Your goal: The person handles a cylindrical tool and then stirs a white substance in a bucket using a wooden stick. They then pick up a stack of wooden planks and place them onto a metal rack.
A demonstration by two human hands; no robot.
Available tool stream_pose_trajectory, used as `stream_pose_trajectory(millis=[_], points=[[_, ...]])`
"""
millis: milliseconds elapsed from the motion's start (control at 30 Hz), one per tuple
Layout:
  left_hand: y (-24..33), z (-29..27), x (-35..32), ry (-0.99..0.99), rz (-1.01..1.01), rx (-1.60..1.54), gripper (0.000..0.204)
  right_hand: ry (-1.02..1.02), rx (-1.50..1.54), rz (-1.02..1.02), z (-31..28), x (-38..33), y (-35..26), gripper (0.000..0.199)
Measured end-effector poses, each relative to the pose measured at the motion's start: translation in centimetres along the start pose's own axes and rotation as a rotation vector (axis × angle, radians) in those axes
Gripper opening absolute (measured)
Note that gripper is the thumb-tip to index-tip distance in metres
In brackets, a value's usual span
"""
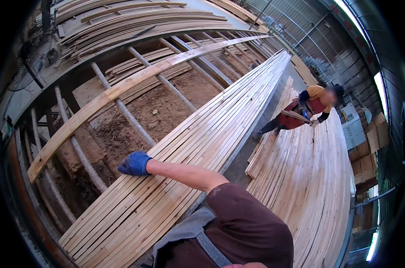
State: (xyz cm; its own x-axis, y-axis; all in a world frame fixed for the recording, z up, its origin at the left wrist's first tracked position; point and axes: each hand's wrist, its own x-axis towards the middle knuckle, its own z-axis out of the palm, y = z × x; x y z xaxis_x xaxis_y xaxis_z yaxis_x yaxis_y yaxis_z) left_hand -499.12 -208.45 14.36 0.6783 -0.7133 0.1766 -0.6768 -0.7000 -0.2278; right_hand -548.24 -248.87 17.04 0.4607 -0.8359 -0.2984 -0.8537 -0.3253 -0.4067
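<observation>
While the blue-gloved left hand (134, 163) lies flat, fingers curled over the outer edge of the long pale wooden slats (202, 134) stacked on the metal roller frame (122, 109): press evenly, slide straight. Right hand out of view.

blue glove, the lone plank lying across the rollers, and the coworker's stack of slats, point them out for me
blue glove (134, 163), head view, on the back of the gloved hand at the slat bed's edge
lone plank (122, 87), head view, on its mid-length across the metal rollers
coworker's stack of slats (314, 178), head view, on the top boards
</observation>
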Motion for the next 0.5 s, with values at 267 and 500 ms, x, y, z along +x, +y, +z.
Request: stream_pose_trajectory(millis=[267, 500], points=[[2.6, -3.0, -3.7, 0.044, -0.200, -0.182, 0.056, -0.117, -0.051, -0.240, 1.6, 5.3, -0.7, 0.043], [18.4, -7.3, -9.0, 0.331, -0.338, -0.888, 0.069, -0.825, 0.191, -0.174, -1.3, 7.8, 5.8, 0.060]])
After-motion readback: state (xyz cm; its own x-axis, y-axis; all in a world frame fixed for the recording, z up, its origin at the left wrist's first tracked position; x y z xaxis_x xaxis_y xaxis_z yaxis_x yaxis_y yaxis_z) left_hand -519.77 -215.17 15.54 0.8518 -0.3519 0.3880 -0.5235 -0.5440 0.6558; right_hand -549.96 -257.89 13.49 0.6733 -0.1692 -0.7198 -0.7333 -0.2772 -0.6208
